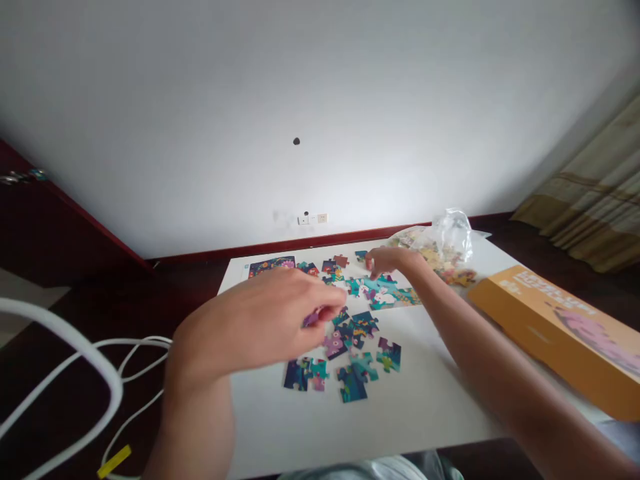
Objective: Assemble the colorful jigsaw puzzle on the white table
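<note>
My left hand [273, 320] hovers over the left part of the white table [270, 433], fingers curled toward the thumb. A purple puzzle piece [311, 319] shows in the gap between them; whether it is held or lies behind, I cannot tell. My right hand [390, 260] reaches to the far side, fingers bent down and slightly apart, beside a blue-teal puzzle piece [361, 255]. Below it lies a joined puzzle section with white rabbits [384, 297]. Loose dark blue and teal puzzle pieces [353, 383] are scattered nearer me.
A clear plastic bag [453, 237] with yellowish pieces stands at the back right. An orange box [555, 340] lies along the right edge. A dark, colourful printed picture [273, 265] is at the back left. White tubing [107, 373] curves beside the table on the left.
</note>
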`<state>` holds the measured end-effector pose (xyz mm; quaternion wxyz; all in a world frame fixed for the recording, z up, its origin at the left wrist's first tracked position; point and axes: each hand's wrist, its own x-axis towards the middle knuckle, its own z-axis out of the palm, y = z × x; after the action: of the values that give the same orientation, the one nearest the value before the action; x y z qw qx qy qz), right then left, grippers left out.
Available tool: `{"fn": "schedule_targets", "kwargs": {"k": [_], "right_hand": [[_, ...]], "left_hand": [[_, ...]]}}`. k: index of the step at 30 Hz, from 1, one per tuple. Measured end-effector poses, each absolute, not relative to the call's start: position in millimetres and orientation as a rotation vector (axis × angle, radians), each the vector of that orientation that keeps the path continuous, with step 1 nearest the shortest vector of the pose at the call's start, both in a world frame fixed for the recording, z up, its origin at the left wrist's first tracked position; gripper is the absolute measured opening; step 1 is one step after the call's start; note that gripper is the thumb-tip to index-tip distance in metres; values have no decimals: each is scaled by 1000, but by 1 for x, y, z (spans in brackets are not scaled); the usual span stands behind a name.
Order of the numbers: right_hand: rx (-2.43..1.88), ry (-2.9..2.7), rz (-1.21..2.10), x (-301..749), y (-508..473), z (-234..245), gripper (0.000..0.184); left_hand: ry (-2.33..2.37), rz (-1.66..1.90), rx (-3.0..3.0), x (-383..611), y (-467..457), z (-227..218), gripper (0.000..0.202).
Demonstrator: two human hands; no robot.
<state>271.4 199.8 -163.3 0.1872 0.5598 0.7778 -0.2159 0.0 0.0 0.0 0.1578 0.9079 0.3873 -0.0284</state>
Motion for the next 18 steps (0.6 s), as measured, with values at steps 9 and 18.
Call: {"fn": "schedule_targets", "kwargs": {"k": [9, 18], "right_hand": [[1477, 2361, -501, 240, 160, -127, 46], [1260, 2404, -587, 215, 117, -100, 50]], "left_hand": [[1296, -100, 2493, -11, 73, -31, 18], [1387, -294, 2348, -16, 81, -40, 27]]}}
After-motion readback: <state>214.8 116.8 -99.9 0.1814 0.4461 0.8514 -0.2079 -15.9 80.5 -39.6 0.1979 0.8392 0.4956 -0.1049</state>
